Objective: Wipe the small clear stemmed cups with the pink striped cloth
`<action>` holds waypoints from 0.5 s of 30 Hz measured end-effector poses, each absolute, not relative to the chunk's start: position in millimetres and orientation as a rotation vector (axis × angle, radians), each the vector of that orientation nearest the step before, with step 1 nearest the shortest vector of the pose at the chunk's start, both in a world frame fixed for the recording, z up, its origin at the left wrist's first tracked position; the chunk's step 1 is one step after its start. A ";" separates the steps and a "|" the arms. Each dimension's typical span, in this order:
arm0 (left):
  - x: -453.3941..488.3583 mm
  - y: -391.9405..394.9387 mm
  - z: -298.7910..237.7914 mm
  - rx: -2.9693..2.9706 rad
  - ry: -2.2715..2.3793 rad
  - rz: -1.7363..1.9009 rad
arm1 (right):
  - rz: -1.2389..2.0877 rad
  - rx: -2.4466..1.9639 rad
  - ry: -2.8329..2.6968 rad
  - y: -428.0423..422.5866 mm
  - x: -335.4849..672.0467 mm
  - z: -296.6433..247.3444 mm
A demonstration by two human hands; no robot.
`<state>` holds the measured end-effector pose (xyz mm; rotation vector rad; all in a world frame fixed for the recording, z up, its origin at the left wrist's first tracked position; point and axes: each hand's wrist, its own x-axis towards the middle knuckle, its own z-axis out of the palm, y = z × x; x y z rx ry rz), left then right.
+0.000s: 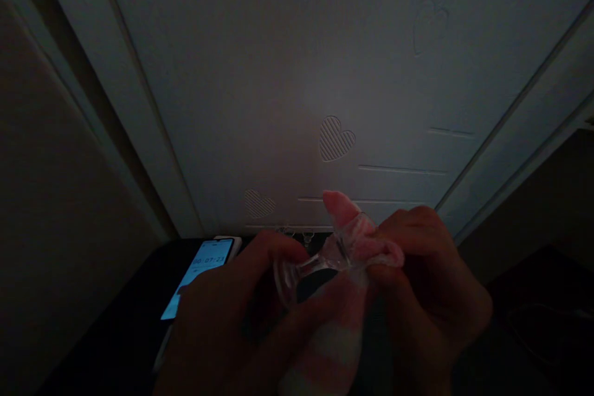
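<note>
Near the bottom centre, a small clear stemmed glass (310, 265) lies tilted on its side between my two hands. My left hand (227, 328) is closed around its foot and stem. A soft pink-and-white striped cloth (336, 343) wraps the bowl end and hangs down below it. My right hand (427, 278) pinches the cloth at the glass's bowl, with a pink fold sticking out between the fingers. One pink tip of the cloth points up beyond the bowl. Dim light hides the fingertips behind the cloth.
A lit phone (204, 269) showing a timer lies left of my left hand on a dark surface (111, 315). Small clear glass pieces (308, 239) stand at the back. A pale panel (260, 86) with engraved hearts rises behind.
</note>
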<state>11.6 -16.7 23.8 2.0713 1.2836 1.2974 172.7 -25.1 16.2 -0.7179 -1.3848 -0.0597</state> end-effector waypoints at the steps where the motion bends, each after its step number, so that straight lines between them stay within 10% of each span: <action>1: 13.5 -18.3 24.4 2.028 1.320 1.327 | -0.051 -0.725 -1.381 -25.1 173.4 15.5; 15: -0.8 -15.9 10.6 1.980 1.326 1.532 | 0.025 -0.695 -1.413 -28.6 172.6 15.8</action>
